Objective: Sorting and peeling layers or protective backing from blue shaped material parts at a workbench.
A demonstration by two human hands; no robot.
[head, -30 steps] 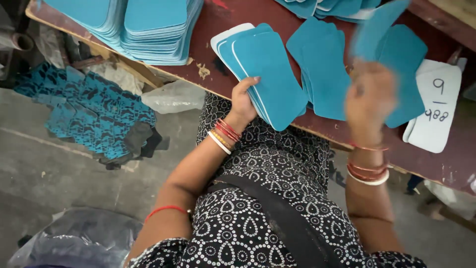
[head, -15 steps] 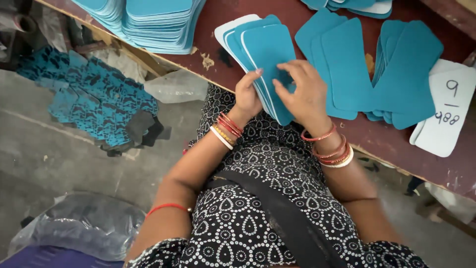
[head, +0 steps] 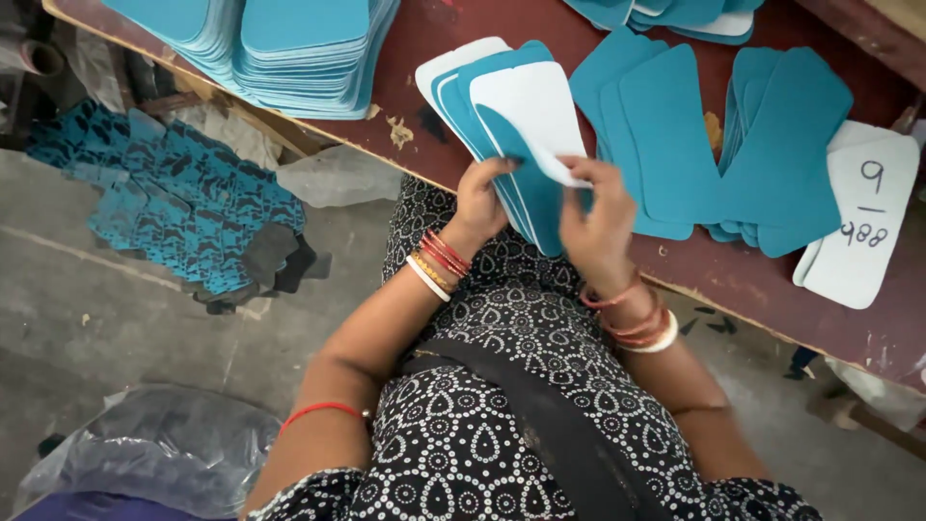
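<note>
My left hand (head: 479,198) grips the near end of a fanned stack of teal sole-shaped sheets (head: 545,207) that rests on the dark red table's edge (head: 405,58). My right hand (head: 598,212) pinches the top sheet (head: 531,111) of that stack and has it turned over, so its white underside faces up. To the right, more teal sheets (head: 733,145) lie spread flat on the table.
A tall pile of teal sheets (head: 289,43) stands at the table's far left. White sheets with handwriting (head: 863,227) lie at the right. Teal offcuts (head: 174,207) litter the grey floor, and a clear plastic bag (head: 154,449) lies at bottom left.
My right hand came down from the raised sheets at the right onto the stack in my left hand. It has lifted and flipped the top sheet white side up.
</note>
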